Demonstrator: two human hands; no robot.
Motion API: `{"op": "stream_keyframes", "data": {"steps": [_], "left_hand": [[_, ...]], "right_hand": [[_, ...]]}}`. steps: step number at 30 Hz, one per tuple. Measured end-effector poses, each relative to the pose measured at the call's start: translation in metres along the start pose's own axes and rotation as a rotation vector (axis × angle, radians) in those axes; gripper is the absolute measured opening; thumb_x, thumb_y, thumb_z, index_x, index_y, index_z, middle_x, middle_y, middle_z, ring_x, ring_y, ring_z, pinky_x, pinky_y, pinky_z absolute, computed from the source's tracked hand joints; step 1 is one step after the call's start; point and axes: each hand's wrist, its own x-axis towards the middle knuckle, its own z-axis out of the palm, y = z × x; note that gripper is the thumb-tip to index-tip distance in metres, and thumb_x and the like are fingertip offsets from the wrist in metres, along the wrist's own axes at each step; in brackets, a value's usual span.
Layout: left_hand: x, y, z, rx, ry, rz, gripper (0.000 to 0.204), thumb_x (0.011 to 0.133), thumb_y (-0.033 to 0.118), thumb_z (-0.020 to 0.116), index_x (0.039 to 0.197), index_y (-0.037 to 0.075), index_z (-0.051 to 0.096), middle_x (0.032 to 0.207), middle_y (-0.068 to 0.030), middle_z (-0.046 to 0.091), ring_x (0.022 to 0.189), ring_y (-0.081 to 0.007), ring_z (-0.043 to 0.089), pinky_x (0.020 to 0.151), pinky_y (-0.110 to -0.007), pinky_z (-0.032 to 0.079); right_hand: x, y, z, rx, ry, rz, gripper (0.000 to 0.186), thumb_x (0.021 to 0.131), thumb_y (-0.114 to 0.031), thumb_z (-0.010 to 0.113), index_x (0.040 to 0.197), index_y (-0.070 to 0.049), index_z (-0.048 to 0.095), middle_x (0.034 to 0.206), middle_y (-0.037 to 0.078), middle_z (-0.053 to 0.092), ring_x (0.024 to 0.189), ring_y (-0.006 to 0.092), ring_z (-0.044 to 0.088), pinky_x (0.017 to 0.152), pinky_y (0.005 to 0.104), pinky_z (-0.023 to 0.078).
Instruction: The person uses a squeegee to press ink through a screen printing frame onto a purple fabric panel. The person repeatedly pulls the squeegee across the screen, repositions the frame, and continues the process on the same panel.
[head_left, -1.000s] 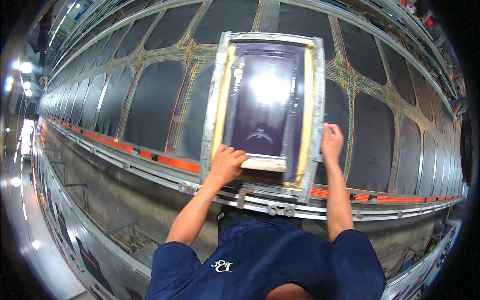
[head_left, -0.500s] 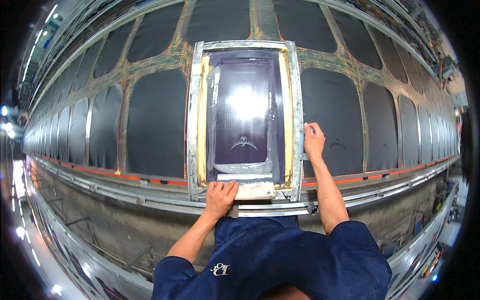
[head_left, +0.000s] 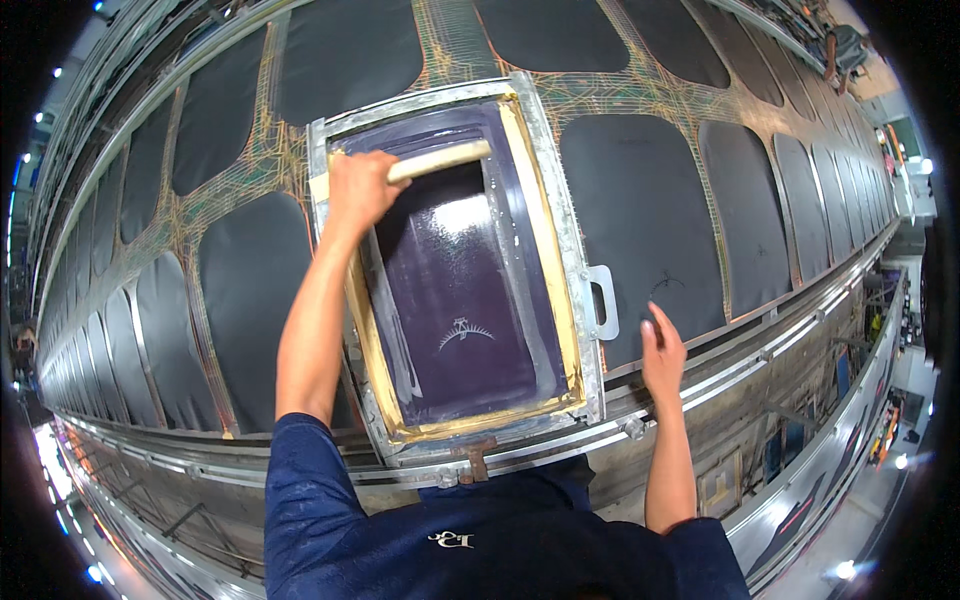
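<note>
Right hand (head_left: 662,350): fingers loosely spread, holding nothing, resting on the dark cloth beside the frame handle (head_left: 601,302), apparently steadying. Printing screen (head_left: 455,270): metal-framed, flat on the long surface (head_left: 640,190). Left hand (head_left: 362,188): fingers closed around the wooden squeegee (head_left: 440,160) at the screen's far edge; open mesh below it.

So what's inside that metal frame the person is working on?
Inside the metal frame is a glossy dark purple screen with a small pale motif. The left hand holds a wooden squeegee at its far end. Whatever lies beneath the screen is covered.
</note>
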Motion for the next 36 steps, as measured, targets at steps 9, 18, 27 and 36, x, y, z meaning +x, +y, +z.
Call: {"op": "stream_keyframes", "data": {"steps": [9, 18, 27, 36], "left_hand": [[0.020, 0.003, -0.003, 0.021, -0.061, -0.035, 0.029, 0.076, 0.035, 0.084, 0.097, 0.014, 0.079, 0.086, -0.0120, 0.074, 0.083, -0.0355, 0.071, 0.076, -0.047, 0.055], [-0.209, 0.129, -0.025, -0.089, -0.096, 0.044, 0.035, 0.065, 0.033, 0.092, 0.089, 0.012, 0.078, 0.090, -0.0057, 0.074, 0.076, -0.0288, 0.067, 0.073, -0.042, 0.048], [-0.290, 0.196, -0.053, 0.109, -0.212, 0.138, 0.036, 0.072, -0.001, 0.071, 0.106, 0.012, 0.071, 0.108, -0.0012, 0.071, 0.098, -0.0231, 0.064, 0.085, -0.041, 0.045], [-0.158, 0.208, -0.032, -0.164, -0.373, 0.592, 0.039, 0.075, -0.002, 0.072, 0.108, 0.018, 0.078, 0.120, 0.0027, 0.073, 0.128, -0.0241, 0.056, 0.107, -0.043, 0.036]], "right_hand": [[-0.079, 0.127, -0.091, -0.183, 0.170, 0.188, 0.021, 0.099, -0.016, 0.067, 0.116, -0.007, 0.074, 0.109, 0.010, 0.074, 0.096, 0.0214, 0.066, 0.083, 0.0336, 0.051], [-0.082, 0.177, -0.078, -0.305, 0.303, -0.164, 0.015, 0.095, -0.017, 0.069, 0.105, -0.008, 0.074, 0.101, 0.009, 0.071, 0.102, 0.0294, 0.063, 0.091, 0.0437, 0.048], [-0.068, 0.158, -0.051, -0.395, 0.389, -0.068, 0.014, 0.094, -0.028, 0.068, 0.099, -0.016, 0.075, 0.101, 0.001, 0.072, 0.105, 0.0247, 0.063, 0.099, 0.0440, 0.040], [-0.074, 0.171, -0.057, -0.366, 0.417, 0.008, 0.012, 0.093, -0.025, 0.070, 0.096, -0.015, 0.074, 0.099, 0.001, 0.073, 0.105, 0.0222, 0.064, 0.101, 0.0426, 0.038]]}}
